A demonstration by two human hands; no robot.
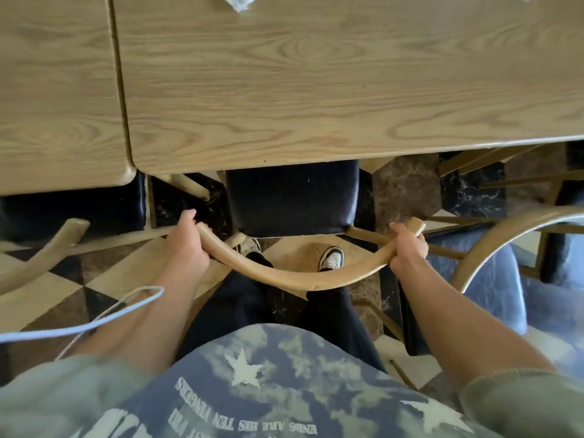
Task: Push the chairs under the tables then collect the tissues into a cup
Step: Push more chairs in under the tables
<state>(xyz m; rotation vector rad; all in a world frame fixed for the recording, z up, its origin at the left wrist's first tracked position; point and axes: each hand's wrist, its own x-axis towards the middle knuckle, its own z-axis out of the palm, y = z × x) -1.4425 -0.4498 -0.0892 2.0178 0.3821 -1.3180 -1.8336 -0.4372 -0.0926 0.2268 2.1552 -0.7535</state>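
A chair with a black cushioned seat [292, 197] and a curved light-wood backrest [294, 278] stands in front of me, its seat partly under the wooden table [316, 90]. My left hand [186, 241] grips the left end of the backrest. My right hand [407, 248] grips its right end. A crumpled white tissue [235, 1] lies on the table at the top edge of the view. No cup is in view.
A second table [57, 90] adjoins on the left, with a black-seated chair [72, 210] partly under it. Another chair [505, 248] with a curved back stands to the right. The floor is checkered tile. A white cord [94, 324] hangs by my left arm.
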